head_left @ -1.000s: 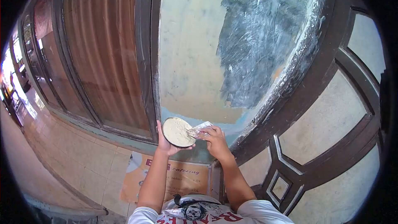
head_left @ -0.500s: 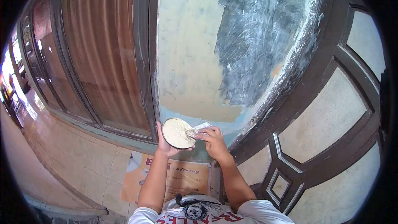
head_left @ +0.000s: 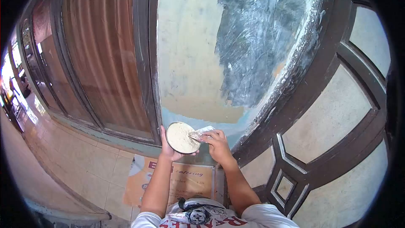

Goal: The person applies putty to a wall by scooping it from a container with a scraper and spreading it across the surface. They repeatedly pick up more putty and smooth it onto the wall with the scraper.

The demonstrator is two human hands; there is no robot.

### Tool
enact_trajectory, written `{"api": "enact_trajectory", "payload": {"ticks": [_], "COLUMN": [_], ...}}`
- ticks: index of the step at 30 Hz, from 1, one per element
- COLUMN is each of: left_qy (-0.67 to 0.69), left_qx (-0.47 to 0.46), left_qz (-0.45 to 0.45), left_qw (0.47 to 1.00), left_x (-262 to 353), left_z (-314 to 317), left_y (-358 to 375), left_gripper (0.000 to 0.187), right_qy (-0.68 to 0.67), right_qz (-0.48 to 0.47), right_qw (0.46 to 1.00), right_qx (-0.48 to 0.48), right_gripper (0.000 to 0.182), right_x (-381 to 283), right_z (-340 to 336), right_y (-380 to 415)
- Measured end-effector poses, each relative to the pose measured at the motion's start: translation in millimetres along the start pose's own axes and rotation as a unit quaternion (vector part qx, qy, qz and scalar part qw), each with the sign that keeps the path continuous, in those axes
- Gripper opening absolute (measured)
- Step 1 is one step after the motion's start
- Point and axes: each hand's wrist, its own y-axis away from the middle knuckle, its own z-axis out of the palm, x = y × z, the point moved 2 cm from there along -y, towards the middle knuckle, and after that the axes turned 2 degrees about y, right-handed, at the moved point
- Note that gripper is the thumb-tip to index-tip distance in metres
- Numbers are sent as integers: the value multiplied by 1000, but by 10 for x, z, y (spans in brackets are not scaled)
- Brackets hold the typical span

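Note:
A round bowl full of pale, creamy paste rests in my left hand, whose fingers wrap round its side and underside. My right hand is closed on a whitish, paste-smeared scraper. The scraper's tip touches the paste at the bowl's right side. Beyond both hands stands a wall panel, pale yellow-green on the left, with a rough grey patch on the right and a tan band low down.
A dark-framed window with a brown curtain is on the left. To the right is a brown door with pale panels. An orange printed banner lies below my hands, beside the tiled floor.
The view has shifted slightly, so the wall and window appear a little further left. Both hands keep their holds, and the scraper stays at the paste.

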Motion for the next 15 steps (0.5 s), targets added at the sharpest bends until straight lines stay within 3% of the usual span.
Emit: {"api": "enact_trajectory", "payload": {"ticks": [9,10,15], "left_qy": [-8,17,44], "left_qx": [-19,-60,-88], "left_qz": [-5,-18,-30], "left_qw": [1000,998,995], "left_x": [-68,-85,-112], "left_z": [9,-44,14], "left_y": [59,38,100], "left_gripper": [113,113,113], "right_qy": [26,27,23], "right_qz": [42,51,46], "right_qw": [998,998,998], "right_qx": [34,29,48], "right_gripper": [45,44,44], "right_x": [70,94,36], "right_z": [47,62,69], "right_y": [91,99,57]}}
